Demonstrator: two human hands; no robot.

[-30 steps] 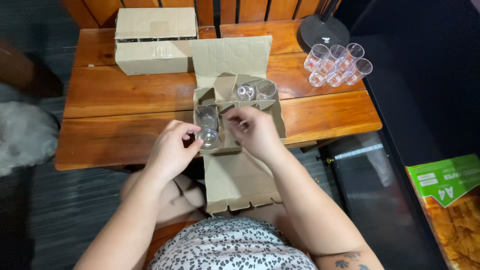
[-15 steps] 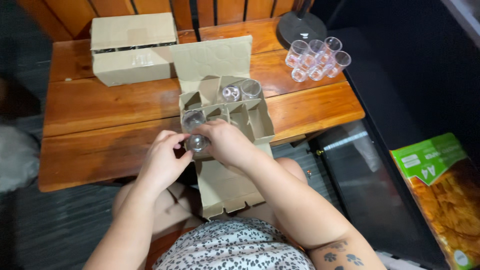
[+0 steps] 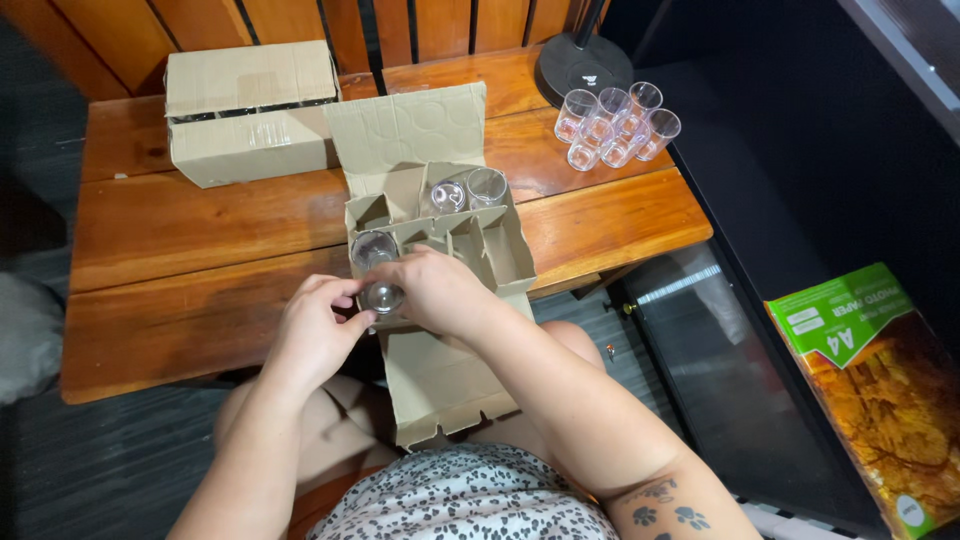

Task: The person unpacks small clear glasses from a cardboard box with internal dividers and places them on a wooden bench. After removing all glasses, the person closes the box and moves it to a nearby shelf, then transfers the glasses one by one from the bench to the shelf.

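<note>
An open cardboard box with dividers (image 3: 505,262) lies on the wooden table (image 3: 180,240), its flap hanging over the near edge toward my lap. Both hands meet over its near left compartment. My left hand (image 3: 315,335) and my right hand (image 3: 435,290) together hold a small clear glass (image 3: 382,297), tilted, at that compartment. Another glass (image 3: 372,247) stands in the cell just behind it. Two more glasses (image 3: 468,190) sit in the far cells.
A closed cardboard box (image 3: 250,110) sits at the table's back left. Several clear glasses (image 3: 615,125) are clustered at the back right beside a black round lamp base (image 3: 585,65). A green paper package (image 3: 850,320) lies on the dark shelf to the right.
The view has shifted slightly. My hands have lowered the glass from above the box down to its near left compartment, staying closed together on it.
</note>
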